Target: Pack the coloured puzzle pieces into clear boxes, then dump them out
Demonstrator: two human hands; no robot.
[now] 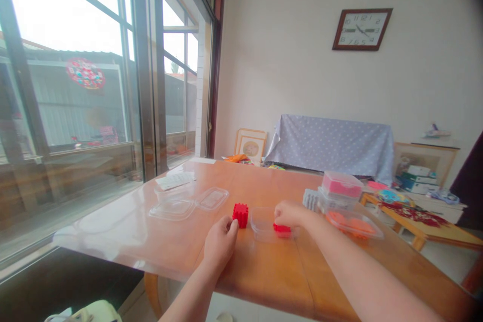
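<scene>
My left hand [222, 241] is closed on a small red block [240, 215] with notched, toothed edges, at the near middle of the table. Thumb and fingers meet at its left front side. Just to the right, a clear plastic container [260, 230] stands with red pieces [282, 230] in its right part. Over these pieces my right hand [289, 214] is bent down, its fingers curled. What its fingertips hold, if anything, is hidden behind the hand.
Two clear lids [172, 209] and a printed sheet [175, 180] lie to the left. On the right stand a box of pink pieces [342, 184], a container of orange pieces [352, 224] and a grey notched block [310, 199]. A window borders the table's left side.
</scene>
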